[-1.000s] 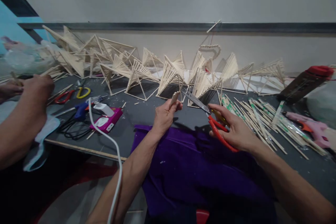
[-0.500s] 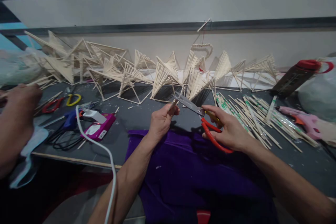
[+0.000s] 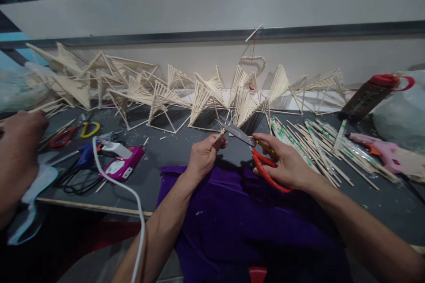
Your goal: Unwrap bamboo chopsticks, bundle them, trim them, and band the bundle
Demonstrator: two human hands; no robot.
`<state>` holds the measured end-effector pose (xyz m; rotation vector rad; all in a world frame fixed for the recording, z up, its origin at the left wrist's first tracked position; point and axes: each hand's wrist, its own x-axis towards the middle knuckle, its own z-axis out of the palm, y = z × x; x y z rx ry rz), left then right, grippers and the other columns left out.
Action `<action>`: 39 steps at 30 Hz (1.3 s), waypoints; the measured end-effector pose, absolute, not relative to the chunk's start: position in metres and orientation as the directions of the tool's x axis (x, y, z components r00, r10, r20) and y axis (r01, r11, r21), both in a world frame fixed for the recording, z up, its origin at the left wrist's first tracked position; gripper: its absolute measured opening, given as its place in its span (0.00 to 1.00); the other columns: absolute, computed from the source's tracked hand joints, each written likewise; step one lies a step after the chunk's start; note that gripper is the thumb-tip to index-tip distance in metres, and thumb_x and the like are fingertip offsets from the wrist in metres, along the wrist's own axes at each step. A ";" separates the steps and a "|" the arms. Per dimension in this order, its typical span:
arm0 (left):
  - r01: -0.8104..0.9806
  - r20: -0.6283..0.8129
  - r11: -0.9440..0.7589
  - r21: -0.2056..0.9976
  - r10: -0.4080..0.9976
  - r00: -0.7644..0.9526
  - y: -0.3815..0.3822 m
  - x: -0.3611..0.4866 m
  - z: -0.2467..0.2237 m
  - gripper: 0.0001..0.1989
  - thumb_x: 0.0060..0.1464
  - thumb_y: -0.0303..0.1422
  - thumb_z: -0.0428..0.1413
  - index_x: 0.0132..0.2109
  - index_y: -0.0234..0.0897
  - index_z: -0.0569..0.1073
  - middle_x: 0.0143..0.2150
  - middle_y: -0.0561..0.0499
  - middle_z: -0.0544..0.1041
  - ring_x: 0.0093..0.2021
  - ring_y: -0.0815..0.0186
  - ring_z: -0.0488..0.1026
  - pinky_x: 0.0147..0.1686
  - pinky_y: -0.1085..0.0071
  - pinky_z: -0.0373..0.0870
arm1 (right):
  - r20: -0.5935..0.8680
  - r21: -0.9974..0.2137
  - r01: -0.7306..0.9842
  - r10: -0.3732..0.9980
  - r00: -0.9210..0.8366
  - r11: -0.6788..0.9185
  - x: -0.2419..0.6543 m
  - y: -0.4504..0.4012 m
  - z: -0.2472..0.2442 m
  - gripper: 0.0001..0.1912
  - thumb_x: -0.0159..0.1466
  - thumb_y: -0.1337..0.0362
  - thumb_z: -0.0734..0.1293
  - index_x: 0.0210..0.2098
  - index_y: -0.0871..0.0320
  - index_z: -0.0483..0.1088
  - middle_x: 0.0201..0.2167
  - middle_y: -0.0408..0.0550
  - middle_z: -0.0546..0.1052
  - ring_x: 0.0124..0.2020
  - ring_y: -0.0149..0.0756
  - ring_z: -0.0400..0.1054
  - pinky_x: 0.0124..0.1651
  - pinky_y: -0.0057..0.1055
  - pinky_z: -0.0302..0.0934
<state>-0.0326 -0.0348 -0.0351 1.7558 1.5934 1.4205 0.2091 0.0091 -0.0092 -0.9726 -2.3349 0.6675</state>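
Observation:
My left hand [image 3: 205, 154] pinches a short wooden stick [image 3: 219, 135] that points up and to the right. Fingers of my right hand [image 3: 285, 159] are wrapped round the handles of scissors [image 3: 264, 166], one red and one yellow. The scissor blades [image 3: 234, 130] are parted, and they point left beside the tip of the stick. Whether they touch it I cannot tell. Below both hands lies purple cloth [image 3: 232, 212]. Behind them stand fan-shaped stick models [image 3: 245, 101] on the dark table [image 3: 172, 150].
At right are loose sticks [image 3: 308, 146], a pink glue gun [image 3: 381, 150] and a dark bottle [image 3: 368, 97]. A magenta power strip [image 3: 128, 162], a white cable [image 3: 136, 199], a blue glue gun [image 3: 86, 154] and other scissors [image 3: 89, 129] lie left, near another person's hand [image 3: 23, 141].
The whole view has shifted slightly, so most objects appear a little further left. My hands keep nearly the same hold on the stick and scissors.

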 end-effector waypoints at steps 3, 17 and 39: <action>0.549 0.424 -0.287 0.785 0.895 -0.139 -0.036 -0.032 -0.032 0.14 0.60 0.43 0.50 0.36 0.40 0.75 0.33 0.51 0.79 0.34 0.66 0.78 0.38 0.73 0.72 | 0.242 -0.623 0.482 0.738 -0.630 0.616 0.209 0.009 -0.006 0.36 0.55 0.53 0.71 0.60 0.50 0.58 0.48 0.49 0.74 0.39 0.39 0.72 0.42 0.36 0.66; 0.593 0.386 -0.246 0.766 0.915 -0.120 -0.034 -0.028 -0.035 0.16 0.60 0.44 0.49 0.36 0.40 0.75 0.31 0.52 0.80 0.28 0.68 0.77 0.32 0.74 0.72 | 0.187 -0.453 0.572 0.700 -0.689 0.684 0.208 0.013 -0.017 0.23 0.64 0.60 0.60 0.58 0.53 0.59 0.46 0.52 0.77 0.39 0.41 0.73 0.40 0.33 0.64; 0.982 0.120 -0.011 0.186 0.993 -0.012 -0.009 -0.055 -0.034 0.09 0.55 0.34 0.52 0.37 0.41 0.77 0.34 0.45 0.78 0.35 0.59 0.74 0.34 0.69 0.65 | 0.193 -0.729 0.404 0.732 -0.653 0.553 0.231 0.036 -0.007 0.25 0.56 0.64 0.65 0.53 0.53 0.71 0.30 0.41 0.77 0.29 0.31 0.69 0.33 0.26 0.63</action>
